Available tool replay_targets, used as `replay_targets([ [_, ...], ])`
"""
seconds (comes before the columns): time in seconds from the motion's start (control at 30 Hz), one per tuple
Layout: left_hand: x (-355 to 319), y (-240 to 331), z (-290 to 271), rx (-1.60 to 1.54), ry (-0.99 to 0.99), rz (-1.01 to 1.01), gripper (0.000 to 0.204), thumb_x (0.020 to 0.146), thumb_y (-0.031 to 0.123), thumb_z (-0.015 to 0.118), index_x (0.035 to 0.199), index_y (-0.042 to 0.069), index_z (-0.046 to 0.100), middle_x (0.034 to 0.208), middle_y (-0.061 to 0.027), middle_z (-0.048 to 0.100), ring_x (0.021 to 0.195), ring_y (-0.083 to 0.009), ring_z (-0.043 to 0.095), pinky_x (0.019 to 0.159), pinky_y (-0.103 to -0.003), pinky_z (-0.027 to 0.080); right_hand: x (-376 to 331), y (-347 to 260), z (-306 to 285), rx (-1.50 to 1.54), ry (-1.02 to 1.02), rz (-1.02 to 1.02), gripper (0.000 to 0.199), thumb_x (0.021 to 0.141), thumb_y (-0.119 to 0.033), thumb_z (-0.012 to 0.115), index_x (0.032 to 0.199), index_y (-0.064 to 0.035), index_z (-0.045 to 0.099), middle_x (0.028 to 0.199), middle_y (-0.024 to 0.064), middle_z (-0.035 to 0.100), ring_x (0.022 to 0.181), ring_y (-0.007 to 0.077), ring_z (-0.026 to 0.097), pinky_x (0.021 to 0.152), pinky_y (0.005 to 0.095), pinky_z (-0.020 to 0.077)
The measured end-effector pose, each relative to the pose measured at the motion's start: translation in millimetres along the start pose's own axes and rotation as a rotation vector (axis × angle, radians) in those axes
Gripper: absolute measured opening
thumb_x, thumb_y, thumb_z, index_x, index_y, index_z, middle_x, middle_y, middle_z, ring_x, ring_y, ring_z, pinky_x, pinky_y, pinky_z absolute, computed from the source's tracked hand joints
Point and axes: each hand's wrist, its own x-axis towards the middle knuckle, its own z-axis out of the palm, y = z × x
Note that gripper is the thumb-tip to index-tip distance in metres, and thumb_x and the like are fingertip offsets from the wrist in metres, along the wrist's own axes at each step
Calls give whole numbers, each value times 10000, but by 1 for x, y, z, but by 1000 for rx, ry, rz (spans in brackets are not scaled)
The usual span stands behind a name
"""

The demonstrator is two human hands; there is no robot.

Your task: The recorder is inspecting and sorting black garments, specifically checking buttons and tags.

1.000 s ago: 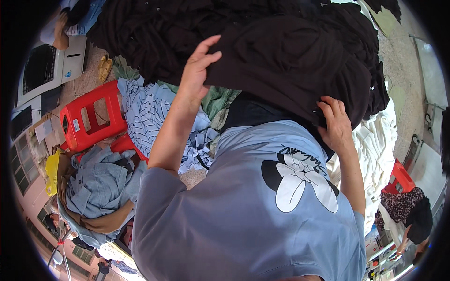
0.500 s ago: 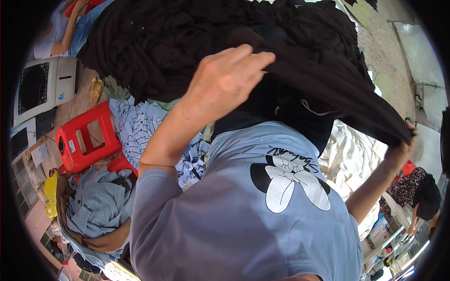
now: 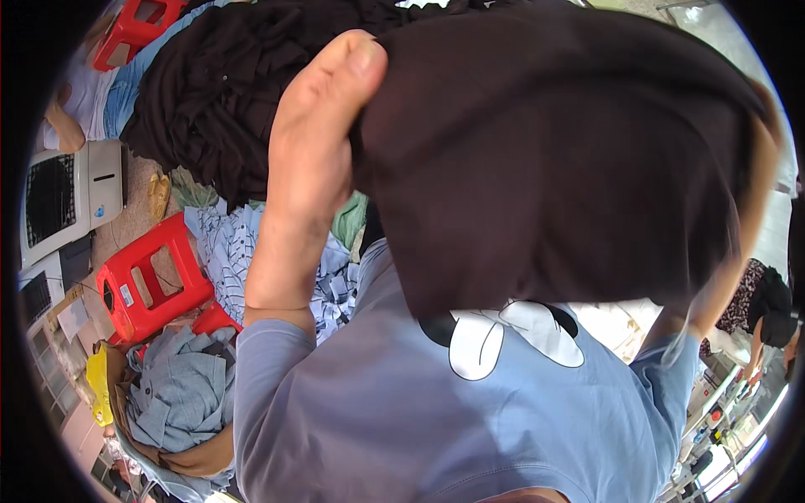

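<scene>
A black garment [image 3: 553,176] is raised in front of my chest, spread wide between both hands. Its lower edge hangs over the front of my blue shirt. My left hand [image 3: 323,109] is closed on its upper left part, thumb uppermost, with the other fingers hidden. At the far right, my right hand [image 3: 765,105] is blurred and partly behind the cloth, gripping the upper right edge. A thin pale strip [image 3: 689,327] dangles at the garment's lower right. Behind it lies a large heap of black garments [image 3: 210,101].
Blue patterned shirts [image 3: 226,251] lie left of me, beside a red plastic stool [image 3: 155,277]. A bin of grey-blue clothes [image 3: 180,386] stands at lower left. Further left is a pale boxy appliance [image 3: 102,189]. Another person's forearm [image 3: 65,121] shows at upper left, another person [image 3: 759,306] at right.
Both hands have risen, lifting the black garment from the heap toward my chest. The cloth has gone from a slanting, gathered strip to a broad panel. My left hand has moved left.
</scene>
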Motion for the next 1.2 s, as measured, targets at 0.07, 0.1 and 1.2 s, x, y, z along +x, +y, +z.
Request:
replay_targets([
  [0.07, 22, -26, -22, -26, 131, -96, 230, 961, 271, 579, 974, 43, 606, 855, 20, 618, 778, -43, 533, 719, -206, 436, 60, 102, -6, -376, -104, -157, 330, 898, -128, 600, 1212, -27, 603, 1126, 98, 651, 1022, 175, 612, 909, 273, 473],
  [0.1, 32, -42, -42, 13, 220, -147, 227, 954, 273, 598, 963, 47, 608, 850, 21, 615, 788, -52, 535, 728, -215, 439, 68, 126, 24, -535, -97, -111, 395, 878, -256, 667, 1202, -36, 608, 1099, 97, 655, 980, 175, 611, 864, 287, 472],
  [1.2, 35, -109, -99, 523, -392, -499, 201, 750, 51, 650, 935, -24, 678, 746, 13, 621, 683, -49, 537, 621, -207, 429, -92, 53, 258, 669, -467, 739, 100, 764, -118, 610, 858, -125, 643, 725, -107, 545, 608, -18, 394, 537, 168, 235],
])
